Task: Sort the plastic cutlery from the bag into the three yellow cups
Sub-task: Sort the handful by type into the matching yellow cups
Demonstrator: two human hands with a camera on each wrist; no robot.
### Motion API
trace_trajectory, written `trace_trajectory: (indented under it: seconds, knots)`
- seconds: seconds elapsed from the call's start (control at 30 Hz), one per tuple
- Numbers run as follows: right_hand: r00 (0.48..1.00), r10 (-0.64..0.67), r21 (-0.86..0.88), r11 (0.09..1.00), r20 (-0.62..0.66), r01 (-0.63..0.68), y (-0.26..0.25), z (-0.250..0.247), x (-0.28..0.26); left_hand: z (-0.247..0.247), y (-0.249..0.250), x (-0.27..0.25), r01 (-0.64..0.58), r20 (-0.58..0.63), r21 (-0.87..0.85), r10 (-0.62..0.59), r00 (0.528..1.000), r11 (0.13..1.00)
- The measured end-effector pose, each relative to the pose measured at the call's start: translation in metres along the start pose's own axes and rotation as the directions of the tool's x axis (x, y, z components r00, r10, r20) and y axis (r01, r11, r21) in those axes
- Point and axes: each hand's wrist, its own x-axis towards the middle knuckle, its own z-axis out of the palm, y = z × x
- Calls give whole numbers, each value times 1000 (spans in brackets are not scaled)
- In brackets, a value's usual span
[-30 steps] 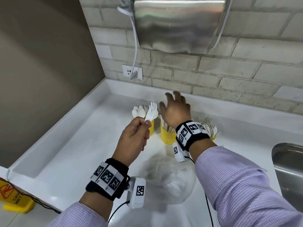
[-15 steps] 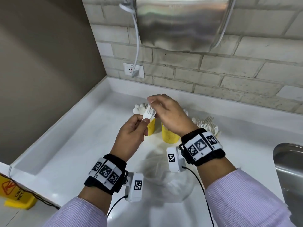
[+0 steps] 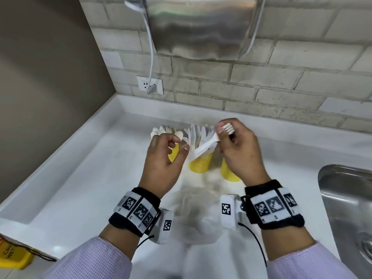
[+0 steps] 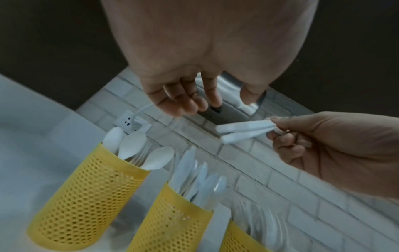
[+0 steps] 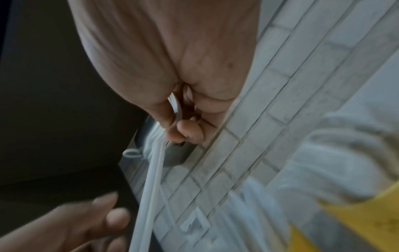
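The two white plastic forks (image 3: 209, 144) have passed from the left hand (image 3: 165, 156), now loosely curled and empty, to the right hand (image 3: 239, 150), which pinches them by the tines above the middle yellow mesh cup (image 3: 200, 165), ready for the fork-filled right cup (image 3: 229, 174).

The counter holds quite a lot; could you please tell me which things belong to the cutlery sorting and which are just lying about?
Job:
right hand pinching forks
empty left hand
three yellow cups
plastic bag

Lying about:
sink
socket
steel wall unit
yellow wet-floor sign
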Motion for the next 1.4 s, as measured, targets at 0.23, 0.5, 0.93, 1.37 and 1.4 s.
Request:
trace_trajectory:
  seconds: [0.23, 0.5, 0.93, 1.37, 1.4]
  knots:
    - [996, 91, -158, 983, -7, -91, 21, -83, -21, 41, 13, -12, -174, 461, 13, 148, 875, 985]
    - [991, -16, -389, 921, -129, -36, 55, -97, -25, 103, -3, -13, -482, 634, 237, 242, 735, 843]
    - [963, -187, -478, 875, -194, 74, 68, -83, -20, 122, -6, 1, -543, 652, 260, 269, 709, 798]
    - [999, 51, -819, 574, 18, -15, 76, -42, -26, 94, -8, 15, -454, 464, 311, 283, 839, 835]
    - [998, 60, -819, 574, 34, -6, 75, -40, -24, 90, -12, 17, -428, 439, 350, 258, 861, 833]
